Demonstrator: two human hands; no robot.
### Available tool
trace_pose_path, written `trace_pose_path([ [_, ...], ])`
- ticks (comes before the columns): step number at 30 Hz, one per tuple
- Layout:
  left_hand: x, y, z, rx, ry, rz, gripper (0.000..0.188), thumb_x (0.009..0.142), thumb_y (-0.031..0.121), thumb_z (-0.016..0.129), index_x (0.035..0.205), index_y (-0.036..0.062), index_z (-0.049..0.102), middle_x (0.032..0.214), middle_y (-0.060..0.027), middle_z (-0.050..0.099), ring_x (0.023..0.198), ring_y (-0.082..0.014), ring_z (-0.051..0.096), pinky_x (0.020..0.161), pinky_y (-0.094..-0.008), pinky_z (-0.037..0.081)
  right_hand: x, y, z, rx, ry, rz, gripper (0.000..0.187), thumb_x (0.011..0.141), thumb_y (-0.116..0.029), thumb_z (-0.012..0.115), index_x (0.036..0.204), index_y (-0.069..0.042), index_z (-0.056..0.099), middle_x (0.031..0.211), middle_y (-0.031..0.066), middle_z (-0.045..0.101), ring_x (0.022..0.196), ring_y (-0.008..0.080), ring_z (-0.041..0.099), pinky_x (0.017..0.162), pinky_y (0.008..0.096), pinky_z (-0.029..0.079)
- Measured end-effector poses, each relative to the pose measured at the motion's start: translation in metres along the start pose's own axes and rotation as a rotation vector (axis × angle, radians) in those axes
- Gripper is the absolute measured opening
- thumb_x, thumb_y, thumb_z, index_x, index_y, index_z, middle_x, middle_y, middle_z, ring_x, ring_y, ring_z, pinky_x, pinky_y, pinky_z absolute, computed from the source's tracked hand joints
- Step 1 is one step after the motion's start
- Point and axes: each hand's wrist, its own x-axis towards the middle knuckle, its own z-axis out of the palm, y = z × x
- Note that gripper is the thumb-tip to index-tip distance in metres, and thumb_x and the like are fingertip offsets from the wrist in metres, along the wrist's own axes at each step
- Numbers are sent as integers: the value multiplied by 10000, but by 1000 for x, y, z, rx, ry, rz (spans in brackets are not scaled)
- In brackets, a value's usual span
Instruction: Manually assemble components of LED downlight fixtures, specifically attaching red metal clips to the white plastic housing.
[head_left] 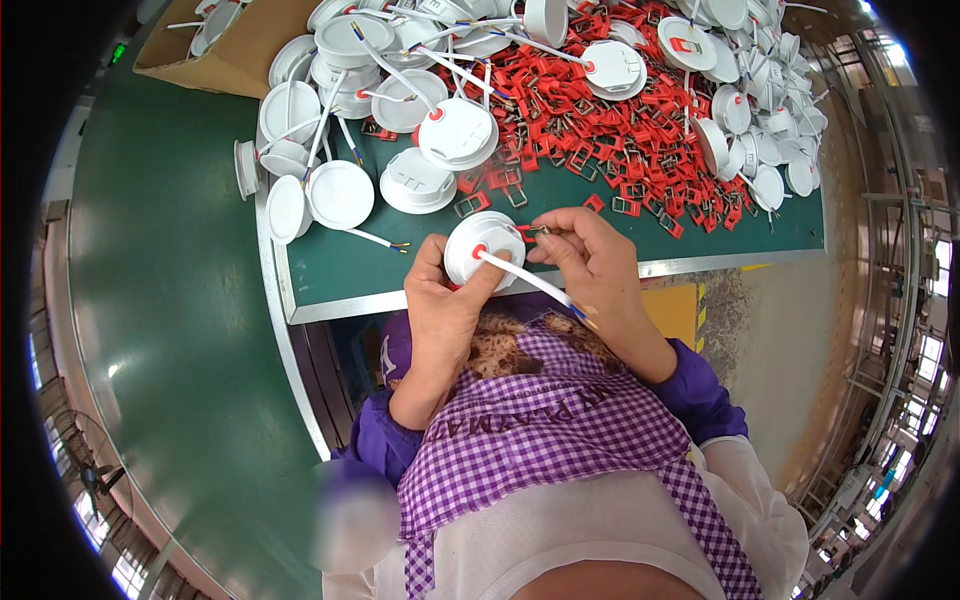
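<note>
My left hand [445, 308] grips a round white downlight housing [468, 234] from its left side, the thumb lying near the red cable inlet. A white cable [540, 283] runs from that inlet down to the right, its coloured wire ends beside my right hand. In my right hand [597, 265], thumb and forefinger pinch a small red clip with a metal spring [529, 233]. The clip sits at the right edge of the housing; I cannot tell whether it is seated there. Both hands are just above the front edge of the green table.
A heap of red spring clips [600, 130] covers the table's middle and right. White housings with cables lie piled at the left [340, 195] and the far right [768, 185]. A cardboard box [180, 60] stands at back left. The green table [345, 278] has a metal edge.
</note>
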Motion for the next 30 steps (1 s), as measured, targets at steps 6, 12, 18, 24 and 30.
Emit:
trace_pose_path([
  [6, 0, -6, 5, 29, -44, 156, 276, 819, 39, 764, 1046, -8, 614, 918, -27, 660, 807, -67, 613, 709, -213, 514, 0, 2, -8, 30, -2, -1, 131, 889, -41, 624, 996, 34, 634, 866, 121, 670, 768, 205, 699, 671, 285, 537],
  [12, -1, -10, 3, 112, -91, 238, 367, 821, 21, 760, 1154, 11, 607, 1019, -41, 670, 882, -90, 626, 783, -238, 522, -1, -3, -3, -274, 5, -350, 139, 841, -80, 674, 953, 0, 656, 879, 142, 662, 777, 295, 660, 657, 351, 513],
  [18, 0, -7, 0, 293, -122, 352, 313, 818, 36, 769, 1098, 19, 628, 959, -14, 659, 862, -70, 602, 768, -226, 499, 0, -8, -5, -402, -39, -358, 116, 839, -78, 669, 940, -23, 652, 881, 144, 663, 771, 316, 649, 662, 383, 512],
  [24, 6, 7, -5, 464, -216, 368, 295, 796, 46, 784, 1040, 26, 619, 926, -8, 658, 836, -68, 590, 753, -230, 483, 8, 0, -11, -59, -78, -145, 209, 807, -48, 716, 996, -11, 634, 853, 75, 638, 742, 154, 643, 655, 289, 502],
  [30, 11, -3, -24, 301, -386, 262, 268, 800, 63, 785, 991, 44, 597, 892, 5, 620, 822, -69, 562, 738, -236, 468, 1, -3, -15, 126, -207, 47, 405, 773, -46, 766, 1151, -20, 626, 934, 63, 581, 746, 118, 636, 677, 254, 513],
])
